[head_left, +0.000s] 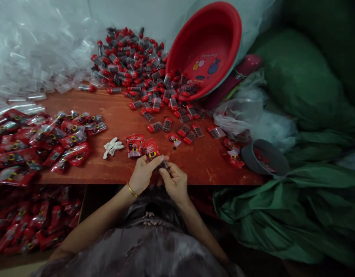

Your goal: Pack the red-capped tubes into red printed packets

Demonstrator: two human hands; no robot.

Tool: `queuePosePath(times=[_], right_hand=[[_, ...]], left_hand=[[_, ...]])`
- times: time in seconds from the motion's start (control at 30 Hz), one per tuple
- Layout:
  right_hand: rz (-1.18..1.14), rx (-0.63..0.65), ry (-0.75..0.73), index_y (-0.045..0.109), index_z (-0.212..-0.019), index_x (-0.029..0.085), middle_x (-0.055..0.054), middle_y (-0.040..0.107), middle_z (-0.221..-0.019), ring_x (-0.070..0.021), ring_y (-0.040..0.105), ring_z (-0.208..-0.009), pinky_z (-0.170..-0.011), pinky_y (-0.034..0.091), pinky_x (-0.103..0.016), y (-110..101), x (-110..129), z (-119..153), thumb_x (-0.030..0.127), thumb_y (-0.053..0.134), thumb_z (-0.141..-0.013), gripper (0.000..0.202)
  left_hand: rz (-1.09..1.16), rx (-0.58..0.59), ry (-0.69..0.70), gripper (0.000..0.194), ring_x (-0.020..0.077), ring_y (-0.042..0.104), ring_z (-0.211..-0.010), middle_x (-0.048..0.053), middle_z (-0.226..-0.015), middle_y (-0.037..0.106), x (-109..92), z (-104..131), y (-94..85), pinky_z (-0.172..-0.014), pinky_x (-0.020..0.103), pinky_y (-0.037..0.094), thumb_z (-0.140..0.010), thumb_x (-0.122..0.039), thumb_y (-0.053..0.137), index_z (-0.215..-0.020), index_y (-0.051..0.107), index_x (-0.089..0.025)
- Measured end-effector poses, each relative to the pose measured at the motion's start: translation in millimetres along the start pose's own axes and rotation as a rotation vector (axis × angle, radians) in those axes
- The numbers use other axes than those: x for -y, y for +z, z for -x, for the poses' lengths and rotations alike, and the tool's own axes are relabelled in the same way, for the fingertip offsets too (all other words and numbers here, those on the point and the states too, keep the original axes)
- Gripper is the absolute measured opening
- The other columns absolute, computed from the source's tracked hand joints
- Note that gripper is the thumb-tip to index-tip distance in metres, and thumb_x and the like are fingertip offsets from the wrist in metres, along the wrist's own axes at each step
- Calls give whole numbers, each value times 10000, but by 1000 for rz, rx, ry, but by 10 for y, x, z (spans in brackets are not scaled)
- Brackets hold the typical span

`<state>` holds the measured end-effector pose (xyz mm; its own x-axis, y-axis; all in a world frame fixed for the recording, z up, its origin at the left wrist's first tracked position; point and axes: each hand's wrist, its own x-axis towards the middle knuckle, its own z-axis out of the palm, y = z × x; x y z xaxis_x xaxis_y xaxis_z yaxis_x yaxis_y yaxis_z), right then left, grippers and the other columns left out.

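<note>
My left hand [142, 175], with a gold bracelet at its wrist, is closed round a red printed packet [151, 149] at the front edge of the table. My right hand [176, 184] pinches the lower end of this packet, where something dark and shiny shows between the fingers. Part of that end is hidden by my thumbs. Just left of the held packet lie flat red printed packets [134, 148]. A small red printed piece [174, 139] rests to the right, near several clear red-capped bottles [189, 137] with dark contents.
A large pile of red-capped bottles [128, 57] spills from a tilted red basin [223, 34]. Filled red packets [70, 134] are heaped at left, below clear plastic sleeves [36, 46]. White finger covers [112, 147] lie mid-table. A grey bowl [248, 156] and green cloth [318, 207] are right.
</note>
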<state>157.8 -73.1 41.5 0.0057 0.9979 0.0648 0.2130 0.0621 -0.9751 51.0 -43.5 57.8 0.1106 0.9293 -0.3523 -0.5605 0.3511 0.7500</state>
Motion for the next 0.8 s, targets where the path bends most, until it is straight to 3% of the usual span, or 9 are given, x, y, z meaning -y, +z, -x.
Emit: queuePosePath(times=[0.1,0.23,0.33,0.43,0.5,0.6,0.67,0.73,0.8], right_hand=[[-41,-33,15,585,-799,196,44,595,-559,-99,514,-390,-410,426,-223,15,-87,-64,416,613,-780,223],[66,-121,-104,487,-587,211,63,523,-497,-91,482,-442,-465,416,-212,97,-199,-176,444,677,-714,327],[270,-162,-226,520,-645,213,38,565,-567,-110,518,-521,-544,444,-231,163,-217,-301,485,675,-707,319],[495,-140,-349,589,-850,195,-40,651,-759,-166,596,-726,-710,484,-284,48,-207,-558,487,572,-797,297],[685,-179,-361,587,-1034,164,-118,657,-1012,-217,578,-977,-884,449,-357,-176,-246,-800,426,441,-884,335],[995,-326,-157,498,-1252,76,-207,492,-1332,-318,391,-1260,-1017,337,-483,-585,-426,-1101,410,407,-897,496],[1102,-259,-10,466,-1306,69,-193,444,-1395,-361,321,-1308,-1030,292,-562,-759,-580,-1146,389,368,-910,519],[1166,-211,27,443,-1337,72,-174,408,-1433,-370,299,-1325,-1048,246,-601,-793,-696,-1042,395,349,-919,537],[1216,-216,17,437,-1344,71,-175,409,-1433,-366,289,-1334,-1054,221,-615,-721,-739,-841,398,335,-926,541]], left_hand=[[21,56,-61,279,68,508,-511,-26,-556,614,25,11,-40,-518,197,399,-554,-358,815,-614,666,-129],[40,48,-107,282,78,562,-581,-13,-630,657,-22,13,-122,-585,199,437,-519,-325,839,-653,685,-131],[7,24,-173,304,116,627,-634,19,-717,703,-132,23,-240,-620,224,480,-524,-293,844,-732,688,-136],[-40,-25,-234,251,170,676,-697,53,-765,727,-408,18,-469,-692,288,529,-615,-270,804,-779,669,-138],[-19,-154,-133,106,151,681,-722,33,-748,727,-711,-4,-690,-722,274,533,-755,-243,692,-759,642,-150],[65,-433,74,241,84,655,-693,-28,-686,709,-1203,-35,-1043,-706,211,522,-910,-304,484,-747,612,-183],[82,-502,231,288,81,657,-810,-16,-812,730,-1400,-35,-1205,-776,207,517,-915,-382,460,-798,616,-171],[13,-460,298,418,131,648,-946,49,-1018,717,-1403,-29,-1254,-848,259,510,-867,-527,473,-910,628,-141],[-169,-418,313,540,203,641,-1001,106,-1139,675,-1222,-49,-1193,-896,347,498,-780,-598,546,-1040,618,-130]])
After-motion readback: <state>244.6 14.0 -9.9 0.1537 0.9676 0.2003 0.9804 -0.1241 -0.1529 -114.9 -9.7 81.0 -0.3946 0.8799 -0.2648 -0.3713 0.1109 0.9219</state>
